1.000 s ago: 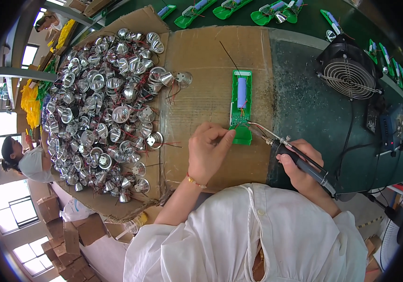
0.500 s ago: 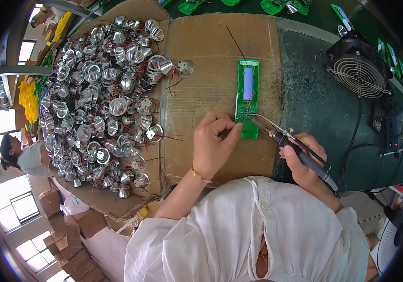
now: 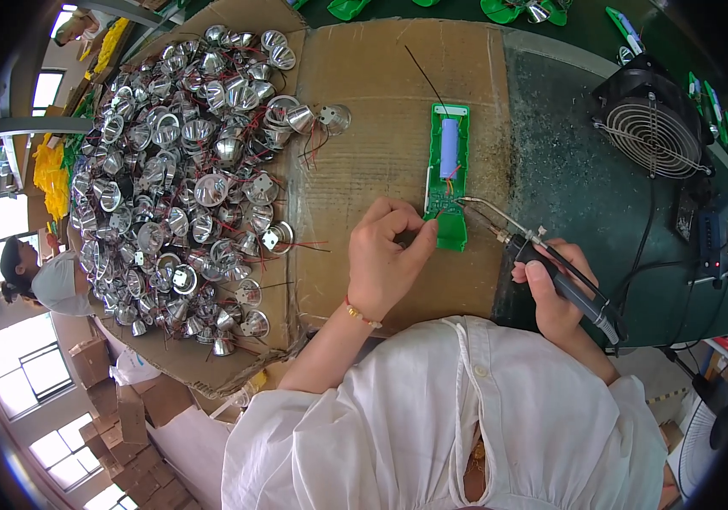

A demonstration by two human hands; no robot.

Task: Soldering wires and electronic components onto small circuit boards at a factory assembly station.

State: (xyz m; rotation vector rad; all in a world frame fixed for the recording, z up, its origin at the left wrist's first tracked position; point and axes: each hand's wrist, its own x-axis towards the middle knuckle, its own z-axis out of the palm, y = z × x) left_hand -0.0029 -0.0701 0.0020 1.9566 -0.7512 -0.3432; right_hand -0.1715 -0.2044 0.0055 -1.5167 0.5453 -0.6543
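Green circuit board (image 3: 447, 174), long and narrow with a pale blue cylinder mounted along its middle, lies flat on a sheet of brown cardboard (image 3: 381, 110) that covers the left part of a dark green workbench (image 3: 551, 153). At the board's lower end, the left hand (image 3: 388, 259) has its thumb and forefinger pinched nearly shut on something too small to make out, the fingertips touching the board's edge; the other fingers curl under, and the forearm, with a thin bracelet at the wrist, runs back toward the lower middle of the view. The right hand (image 3: 555, 293) is closed in a fist-like grip around the dark handle of a soldering iron (image 3: 542, 255), whose thin metal tip reaches left and meets the board near the left fingertips; a cable trails from the handle to the right. Left of the cardboard, an open box holds a heap of shiny silver cone-shaped reflectors (image 3: 177, 170) with red and black wires. A small black fan (image 3: 651, 127) with a wire grille stands at the bench's far right. More green parts lie along the far edge. Beyond the bench, at far left, another person (image 3: 36, 276) sits near bright windows, with cardboard boxes (image 3: 117, 391) stacked on the floor below.
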